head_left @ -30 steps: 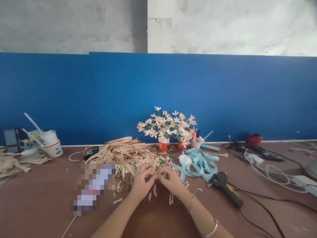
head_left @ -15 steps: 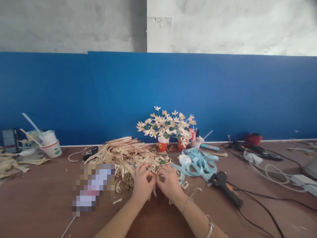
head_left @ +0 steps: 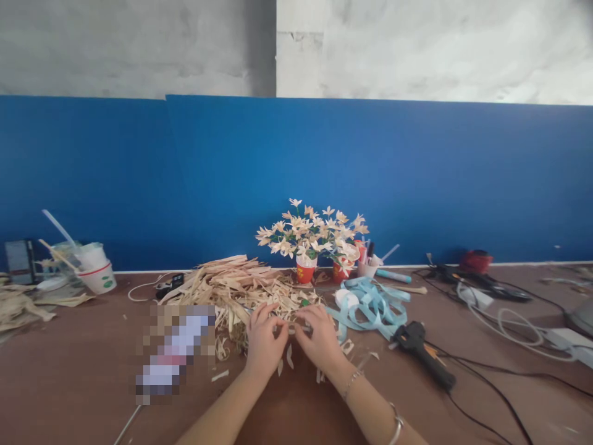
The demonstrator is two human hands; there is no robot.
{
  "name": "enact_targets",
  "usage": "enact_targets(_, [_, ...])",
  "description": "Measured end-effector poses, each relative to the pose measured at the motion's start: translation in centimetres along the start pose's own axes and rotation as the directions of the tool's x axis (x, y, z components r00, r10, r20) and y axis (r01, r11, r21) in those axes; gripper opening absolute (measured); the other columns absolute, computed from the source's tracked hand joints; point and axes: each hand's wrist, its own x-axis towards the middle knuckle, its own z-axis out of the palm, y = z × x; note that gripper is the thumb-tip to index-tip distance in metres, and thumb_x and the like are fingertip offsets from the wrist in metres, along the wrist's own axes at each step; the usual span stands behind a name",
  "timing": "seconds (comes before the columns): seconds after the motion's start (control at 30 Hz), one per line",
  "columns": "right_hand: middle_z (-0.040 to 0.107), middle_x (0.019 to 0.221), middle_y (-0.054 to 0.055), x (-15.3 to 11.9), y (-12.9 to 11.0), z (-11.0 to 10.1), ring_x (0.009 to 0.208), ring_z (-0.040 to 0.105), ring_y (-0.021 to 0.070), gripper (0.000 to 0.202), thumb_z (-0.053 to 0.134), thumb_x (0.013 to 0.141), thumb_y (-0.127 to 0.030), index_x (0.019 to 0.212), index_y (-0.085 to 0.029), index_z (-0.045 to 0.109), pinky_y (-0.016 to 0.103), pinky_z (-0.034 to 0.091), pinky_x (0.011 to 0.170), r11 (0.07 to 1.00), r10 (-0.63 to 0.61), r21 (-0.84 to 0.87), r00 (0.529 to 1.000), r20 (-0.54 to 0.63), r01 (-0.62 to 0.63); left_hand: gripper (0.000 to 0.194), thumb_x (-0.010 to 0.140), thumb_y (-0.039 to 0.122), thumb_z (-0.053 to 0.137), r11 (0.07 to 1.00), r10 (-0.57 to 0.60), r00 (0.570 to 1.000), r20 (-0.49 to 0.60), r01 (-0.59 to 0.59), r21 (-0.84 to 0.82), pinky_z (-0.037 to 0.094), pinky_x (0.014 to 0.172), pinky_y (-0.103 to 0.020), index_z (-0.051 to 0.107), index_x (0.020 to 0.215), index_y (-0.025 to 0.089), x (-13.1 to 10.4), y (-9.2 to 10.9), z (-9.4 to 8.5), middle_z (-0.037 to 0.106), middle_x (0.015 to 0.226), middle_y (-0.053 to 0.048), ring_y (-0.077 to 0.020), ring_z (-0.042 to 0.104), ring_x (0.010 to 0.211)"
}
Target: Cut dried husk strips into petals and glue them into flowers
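Note:
Near the middle of the table, my left hand (head_left: 265,343) is closed in a pinch, thumb against forefinger. A small pale strip of dried husk (head_left: 291,330) spans the short gap between the two hands. From the other side my right hand (head_left: 320,341) pinches its end, fingers bent and partly hidden. Just behind the hands spreads a heap of dried husk strips (head_left: 231,287). Small husk scraps (head_left: 290,356) lie below the fingers. Beyond stand pale husk flowers (head_left: 306,230) in a red-and-white cup (head_left: 306,272).
Light blue ribbon (head_left: 370,306) lies tangled to the right, beside a black glue gun (head_left: 424,355) with its cord. Farther right are white cables (head_left: 514,324) and a power strip (head_left: 572,343). A blurred-out phone-like object (head_left: 176,352) and a paper cup (head_left: 98,278) are at left.
My hands have drawn slightly apart, the left going a little left and the right a little right. The pale strip between them shows more now.

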Motion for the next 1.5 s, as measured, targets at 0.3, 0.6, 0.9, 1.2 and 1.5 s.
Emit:
enact_targets(0.3, [0.062, 0.083, 0.003, -0.1, -0.9, 0.2, 0.085, 0.05, 0.0194, 0.012, 0.053, 0.074, -0.01, 0.067, -0.018, 0.057, 0.031, 0.029, 0.074, 0.999, -0.048, 0.023, 0.998, 0.041, 0.047, 0.016, 0.072, 0.019, 0.056, 1.0, -0.001, 1.0, -0.017, 0.002, 0.013, 0.029, 0.098, -0.05, 0.061, 0.057, 0.021, -0.3, 0.7, 0.2, 0.06, 0.113, -0.004, -0.0279, 0.039, 0.118])
enact_targets(0.6, [0.062, 0.079, 0.002, 0.0, -0.3, 0.7, 0.084, 0.05, 0.0183, 0.014, 0.052, 0.075, -0.008, 0.067, -0.018, 0.059, 0.031, 0.028, 0.076, 0.996, 0.032, -0.088, 0.999, -0.002, -0.032, 0.016, 0.068, 0.015, 0.058, 0.99, -0.077, 0.996, -0.052, 0.082, 0.116, 0.03, 0.095, -0.049, 0.06, 0.053, 0.021, 0.1, 0.4, -0.3, 0.061, 0.114, -0.003, -0.0286, 0.043, 0.115])
enact_targets(0.9, [0.063, 0.087, 0.003, 0.0, 0.6, 0.5, 0.089, 0.048, 0.0215, 0.019, 0.052, 0.081, -0.017, 0.074, -0.023, 0.068, 0.034, 0.027, 0.073, 0.975, 0.042, -0.222, 0.951, 0.307, 0.028, 0.012, 0.072, 0.016, 0.057, 0.991, -0.014, 1.0, 0.018, 0.011, 0.135, 0.036, 0.091, -0.045, 0.065, 0.064, 0.022, 0.4, -0.9, -0.8, 0.062, 0.105, -0.005, -0.0273, 0.046, 0.109])
enact_targets(1.2, [0.055, 0.107, 0.003, -0.1, 0.3, -0.6, 0.103, 0.043, 0.0214, 0.015, 0.058, 0.072, -0.014, 0.083, -0.022, 0.064, 0.034, 0.028, 0.082, 0.993, -0.043, -0.08, 0.907, 0.419, 0.084, 0.006, 0.071, 0.019, 0.061, 0.993, 0.013, 0.999, 0.036, -0.017, 0.114, 0.037, 0.091, -0.044, 0.064, 0.065, 0.02, 0.4, -1.5, -0.6, 0.061, 0.101, -0.006, -0.0267, 0.047, 0.106])
enact_targets(1.5, [0.053, 0.116, 0.005, -0.5, 0.1, -0.2, 0.11, 0.04, 0.0236, 0.01, 0.056, 0.074, -0.012, 0.071, -0.019, 0.061, 0.038, 0.029, 0.087, 0.992, -0.049, -0.079, 0.897, 0.44, 0.093, 0.011, 0.074, 0.018, 0.056, 0.996, 0.027, 0.999, 0.041, -0.03, 0.087, 0.039, 0.088, -0.044, 0.065, 0.07, 0.021, 0.5, -1.5, -0.8, 0.061, 0.099, -0.006, -0.0256, 0.048, 0.102])
